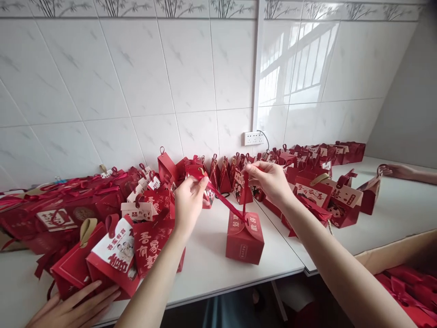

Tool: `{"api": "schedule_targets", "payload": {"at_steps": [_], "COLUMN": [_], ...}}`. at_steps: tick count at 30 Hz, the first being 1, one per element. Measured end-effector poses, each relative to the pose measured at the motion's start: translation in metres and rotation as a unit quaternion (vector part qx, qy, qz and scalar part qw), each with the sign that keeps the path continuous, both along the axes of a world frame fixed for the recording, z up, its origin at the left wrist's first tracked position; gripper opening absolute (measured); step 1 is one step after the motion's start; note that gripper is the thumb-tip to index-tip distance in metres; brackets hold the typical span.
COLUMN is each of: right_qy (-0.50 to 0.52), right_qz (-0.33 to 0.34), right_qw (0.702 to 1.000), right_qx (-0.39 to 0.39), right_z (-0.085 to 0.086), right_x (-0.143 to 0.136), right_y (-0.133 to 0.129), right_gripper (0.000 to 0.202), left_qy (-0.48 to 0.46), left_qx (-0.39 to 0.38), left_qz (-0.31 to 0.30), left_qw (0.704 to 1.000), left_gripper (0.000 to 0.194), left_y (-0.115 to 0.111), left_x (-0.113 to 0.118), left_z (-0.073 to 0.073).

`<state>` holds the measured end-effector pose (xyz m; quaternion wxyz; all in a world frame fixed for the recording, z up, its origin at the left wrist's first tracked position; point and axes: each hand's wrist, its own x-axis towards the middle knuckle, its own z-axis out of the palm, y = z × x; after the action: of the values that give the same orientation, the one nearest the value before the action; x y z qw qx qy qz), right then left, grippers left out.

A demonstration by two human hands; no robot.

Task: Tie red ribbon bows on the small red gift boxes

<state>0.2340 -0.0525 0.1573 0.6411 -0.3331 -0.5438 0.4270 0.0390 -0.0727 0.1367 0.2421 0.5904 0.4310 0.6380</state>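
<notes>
A small red gift box with pale lettering stands on the white table near its front edge. A dark red ribbon comes out of the top of the box in two strands. My left hand pinches the strand that slants up to the left. Right of it, my right hand grips the other strand between thumb and fingers, straight above the box. Both strands look taut, and no knot shows at the box top.
Many red gift boxes crowd the table's left and back. Another person's hand touches boxes at lower left; a further hand holds a box loop at right. An open carton of red items stands lower right. A socket strip is on the wall.
</notes>
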Motion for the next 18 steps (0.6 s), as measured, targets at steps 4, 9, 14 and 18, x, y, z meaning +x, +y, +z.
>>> {"api": "schedule_targets", "payload": {"at_steps": [4,9,14,18], "right_qy": [-0.038,-0.069,-0.096,-0.087], "right_qz": [0.03,0.073,0.068,0.068], "right_qw": [0.999,0.995,0.991,0.992], "right_qx": [0.006,0.006,0.059,0.063], "right_z": [0.006,0.0,-0.001,-0.003], "right_x": [-0.009,-0.018,-0.026,-0.018], "right_y": [-0.006,-0.013,-0.027,-0.034], "right_gripper": [0.035,0.035,0.026,0.028], "left_qy": [-0.01,0.009,0.01,-0.006], "left_qx": [-0.006,0.0,-0.006,0.006], "left_qz": [-0.033,-0.046,-0.037,-0.039], "left_qw": [0.999,0.999,0.999,0.999], "left_gripper": [0.038,0.04,0.04,0.038], "left_y": [0.001,-0.007,-0.011,-0.012], "left_x": [0.005,0.008,0.009,0.001], "left_z": [0.01,0.022,0.03,0.026]}}
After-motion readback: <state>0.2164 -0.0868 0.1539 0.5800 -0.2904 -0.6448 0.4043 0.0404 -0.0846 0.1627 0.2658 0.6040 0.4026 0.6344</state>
